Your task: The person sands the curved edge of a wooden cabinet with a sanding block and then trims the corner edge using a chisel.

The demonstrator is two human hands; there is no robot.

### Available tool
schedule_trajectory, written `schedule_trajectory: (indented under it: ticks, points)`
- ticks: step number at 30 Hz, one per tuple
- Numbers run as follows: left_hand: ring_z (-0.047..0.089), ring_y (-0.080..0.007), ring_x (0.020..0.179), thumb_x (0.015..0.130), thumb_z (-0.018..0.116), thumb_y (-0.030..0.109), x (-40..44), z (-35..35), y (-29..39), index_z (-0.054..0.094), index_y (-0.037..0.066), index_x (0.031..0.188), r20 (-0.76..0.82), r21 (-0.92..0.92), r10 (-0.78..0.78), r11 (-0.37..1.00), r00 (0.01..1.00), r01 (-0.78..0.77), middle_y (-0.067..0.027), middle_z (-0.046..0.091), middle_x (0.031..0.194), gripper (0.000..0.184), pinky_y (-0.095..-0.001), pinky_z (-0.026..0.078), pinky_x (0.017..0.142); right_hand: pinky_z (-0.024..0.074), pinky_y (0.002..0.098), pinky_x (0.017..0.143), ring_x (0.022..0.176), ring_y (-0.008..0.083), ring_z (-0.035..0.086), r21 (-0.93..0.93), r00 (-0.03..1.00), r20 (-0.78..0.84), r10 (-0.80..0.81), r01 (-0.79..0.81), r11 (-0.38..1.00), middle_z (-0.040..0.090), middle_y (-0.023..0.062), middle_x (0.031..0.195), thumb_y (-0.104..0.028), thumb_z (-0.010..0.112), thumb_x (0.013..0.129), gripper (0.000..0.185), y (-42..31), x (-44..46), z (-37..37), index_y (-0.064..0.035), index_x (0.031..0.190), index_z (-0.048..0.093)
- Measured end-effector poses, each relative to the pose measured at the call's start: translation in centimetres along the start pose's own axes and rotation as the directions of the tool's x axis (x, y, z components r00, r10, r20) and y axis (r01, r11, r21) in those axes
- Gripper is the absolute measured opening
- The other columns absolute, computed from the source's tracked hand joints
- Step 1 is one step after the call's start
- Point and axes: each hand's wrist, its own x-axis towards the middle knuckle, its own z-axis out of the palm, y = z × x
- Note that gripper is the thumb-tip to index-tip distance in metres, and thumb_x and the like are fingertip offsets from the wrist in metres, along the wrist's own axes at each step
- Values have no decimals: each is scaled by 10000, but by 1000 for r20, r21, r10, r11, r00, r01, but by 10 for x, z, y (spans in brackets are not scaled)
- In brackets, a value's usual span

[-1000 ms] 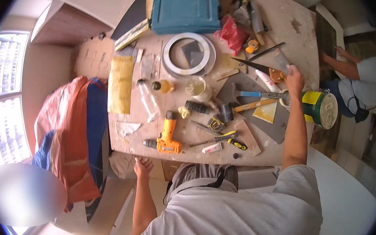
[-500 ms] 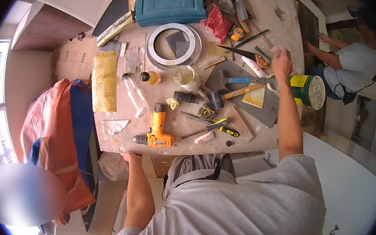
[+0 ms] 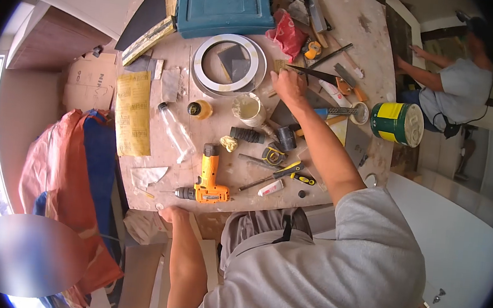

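Note:
My right hand (image 3: 289,87) is over the middle of the table, its fingers curled down beside the tip of a black saw blade (image 3: 318,74) and a small piece of sandpaper (image 3: 280,65). What its fingertips hold is hidden. To its left lies a white ring (image 3: 226,62) on a clear disc. A cloudy jar (image 3: 249,108) stands just below the hand, and a blue-handled hammer (image 3: 335,111) lies partly behind my forearm. My left hand (image 3: 173,214) rests at the table's front edge, below an orange drill (image 3: 208,177); its fingers are mostly hidden.
A teal case (image 3: 224,5) sits at the back of the table (image 3: 362,41). Bottles, a yellow sandpaper sheet (image 3: 133,112) and a tape measure (image 3: 273,154) lie about. A green tub (image 3: 397,123) stands right. Another person (image 3: 458,84) is beyond it, and an orange tarp (image 3: 58,161) hangs left.
My right hand has moved left from the grey flat tool near the saw's handle to the saw's tip. That tool now lies on the table. My left hand stays by the front edge.

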Motion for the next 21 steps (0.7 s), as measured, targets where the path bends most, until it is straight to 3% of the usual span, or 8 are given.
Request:
schedule_trajectory:
  ticks: [3,5,9,11,15,17,20,21]
  points:
    - [710,-344,1210,1099,451,517,13,3,-8,711,-80,1340,-128,-183,-157,974,979,132,-184,740,1362,694,-473,590,1035,624,564,839,926,458,787,-41,998,52,-24,26,999,798,230,966,-361,641,1034,357,-2,1,0,-55,988,820]
    - [674,-369,1278,1100,432,526,10,-1,-3,673,-95,1397,-133,-98,-154,985,979,142,-217,698,1431,729,-484,547,1105,625,563,816,884,462,784,-73,995,83,-53,59,996,789,249,933,-339,669,998,323,1,4,7,-48,952,802]
    - [669,-395,1280,1105,412,538,-9,0,6,662,-104,1405,-176,-64,-172,985,969,163,-239,688,1437,751,-488,536,1120,619,570,827,892,453,782,-145,993,59,-102,109,983,782,253,950,-318,665,986,304,6,7,9,-39,978,785]
    - [653,-398,1308,1111,396,558,-11,-3,7,636,-118,1428,-116,-85,-153,986,981,144,-256,661,1471,785,-479,515,1149,606,572,840,931,456,767,-95,978,-58,-200,194,976,775,242,1015,-323,678,972,302,6,0,-2,-34,1003,763]
    - [639,-397,1332,1111,387,567,7,0,-2,606,-130,1456,-146,-131,-153,982,977,134,-263,631,1509,807,-469,495,1176,601,539,847,968,437,753,-24,980,31,-198,199,980,769,189,1098,-261,673,985,238,-12,-10,-37,-45,1028,764]
    - [634,-385,1339,1108,385,572,-18,-3,9,593,-135,1463,-90,-125,-134,985,987,122,-259,617,1526,818,-458,505,1169,601,508,886,1019,400,749,217,932,-80,-353,362,907,762,147,1089,-124,665,966,174,-29,-6,-50,-54,1073,783]
    - [630,-379,1337,1106,390,557,-31,-4,14,602,-134,1455,-99,-103,-115,989,988,105,-260,624,1513,802,-461,504,1170,599,506,884,1029,389,741,337,836,-135,-532,543,769,755,111,1098,-45,635,944,191,-59,25,-44,-67,1060,785]
    - [630,-379,1337,1106,390,557,-22,-5,11,602,-134,1455,-97,-104,-105,990,990,95,-260,624,1513,802,-461,504,1170,599,506,884,1029,389,741,342,838,-143,-526,541,769,755,111,1098,-45,635,944,191,-67,40,-37,-67,1060,785]
